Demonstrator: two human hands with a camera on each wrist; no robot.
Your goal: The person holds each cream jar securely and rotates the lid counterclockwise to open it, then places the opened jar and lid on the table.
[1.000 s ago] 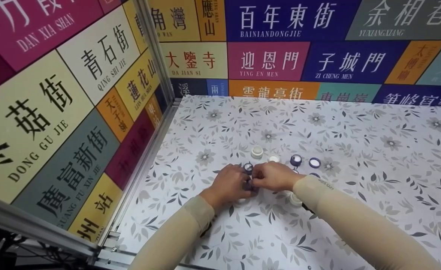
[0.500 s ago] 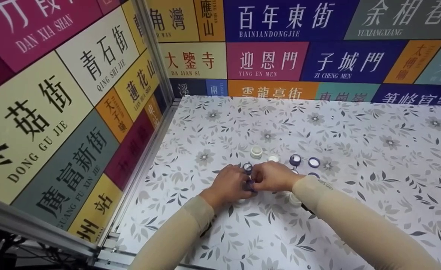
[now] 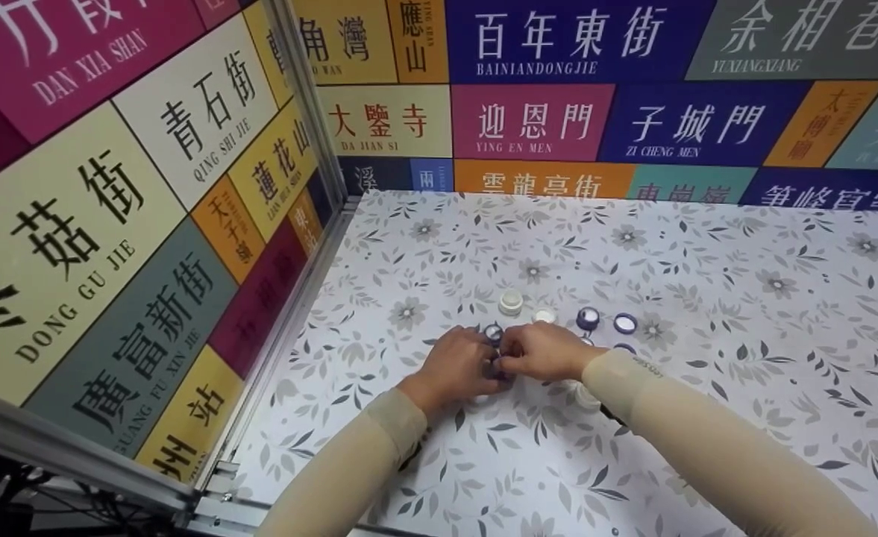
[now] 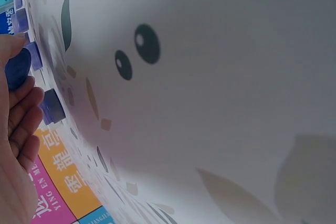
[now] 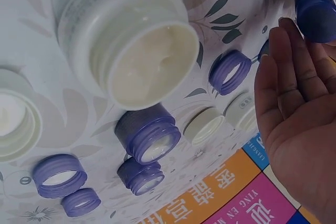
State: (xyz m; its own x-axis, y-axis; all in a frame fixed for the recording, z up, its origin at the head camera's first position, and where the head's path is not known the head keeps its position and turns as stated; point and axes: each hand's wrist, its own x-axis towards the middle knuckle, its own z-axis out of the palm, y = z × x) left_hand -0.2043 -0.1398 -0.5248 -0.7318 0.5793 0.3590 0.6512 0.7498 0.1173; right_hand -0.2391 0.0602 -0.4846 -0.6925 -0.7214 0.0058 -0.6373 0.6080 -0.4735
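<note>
A small dark purple cosmetic jar (image 5: 316, 16) is held between both hands, low over the table. My left hand (image 3: 459, 363) grips it from the left, its thumb and curled fingers round it in the left wrist view. My right hand (image 3: 547, 350) pinches it from the right; its lower fingers (image 5: 300, 72) stand away from the jar. The hands hide much of it in the head view, so whether a lid sits on it I cannot tell. Just beyond the fingertips stands another purple-rimmed piece (image 3: 493, 333).
Around my right hand lie uncapped jars and lids: a large white jar with cream (image 5: 152, 66), purple jars (image 5: 152, 135), purple lids (image 5: 60, 176) and a pale lid (image 5: 203, 125). Another white jar (image 3: 511, 302) stands farther back. Printed panels (image 3: 528, 119) border the floral tabletop (image 3: 707, 261).
Both hands stay in the same place. The fingers of my right hand have shifted slightly on the purple jar, covering a bit more of it. The other jars and lids have not moved.
</note>
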